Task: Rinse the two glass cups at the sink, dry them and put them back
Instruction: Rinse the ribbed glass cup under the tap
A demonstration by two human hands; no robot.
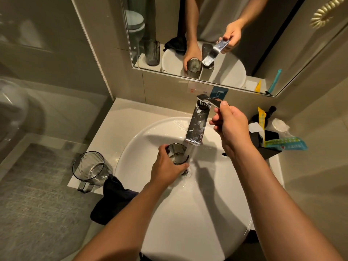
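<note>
My left hand (166, 169) grips a ribbed grey glass cup (178, 152) upright in the white sink (207, 213), right under the chrome tap spout (196, 127). Water runs from the spout into the cup and splashes beside it. My right hand (230, 122) pinches the tap's lever handle (210, 101), which is lifted. The second glass cup (91, 167) stands on the counter left of the sink, with nothing touching it.
A dark cloth (113, 196) hangs over the counter edge between the second cup and the sink. Packets and a black box (271, 138) crowd the counter on the right. A mirror (207, 34) covers the wall behind the tap.
</note>
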